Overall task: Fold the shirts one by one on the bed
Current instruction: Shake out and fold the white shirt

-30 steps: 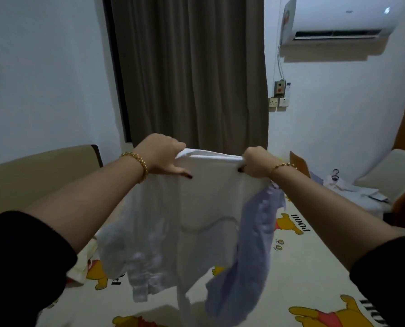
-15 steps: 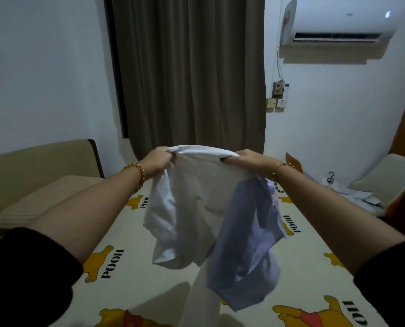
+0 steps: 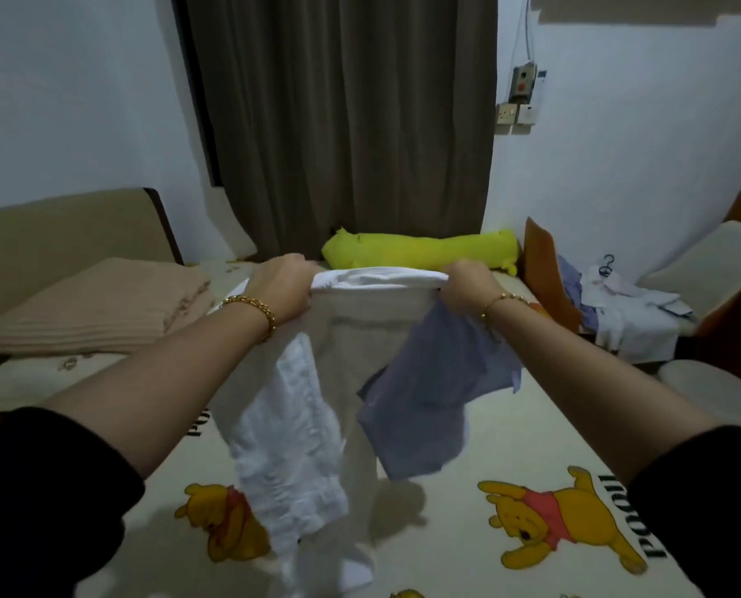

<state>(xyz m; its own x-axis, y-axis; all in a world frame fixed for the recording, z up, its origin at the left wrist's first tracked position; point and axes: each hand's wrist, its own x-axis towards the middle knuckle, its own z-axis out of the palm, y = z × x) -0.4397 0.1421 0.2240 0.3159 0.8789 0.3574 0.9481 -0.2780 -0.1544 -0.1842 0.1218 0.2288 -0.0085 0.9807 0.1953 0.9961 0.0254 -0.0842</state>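
I hold a white shirt up in the air over the bed. My left hand grips its top edge on the left and my right hand grips it on the right. A white sleeve hangs down on the left and a blue-lilac part hangs on the right. The shirt's lower end reaches the cartoon-bear sheet. More shirts lie in a heap at the far right.
A beige pillow lies at the left by the headboard. A yellow-green bolster lies along the far edge under the dark curtain. An orange board and a pale chair stand at the right.
My view has tipped down toward the bed, bringing the bolster into sight. Both hands have lowered the shirt, and its hanging parts have swung and settled lower.
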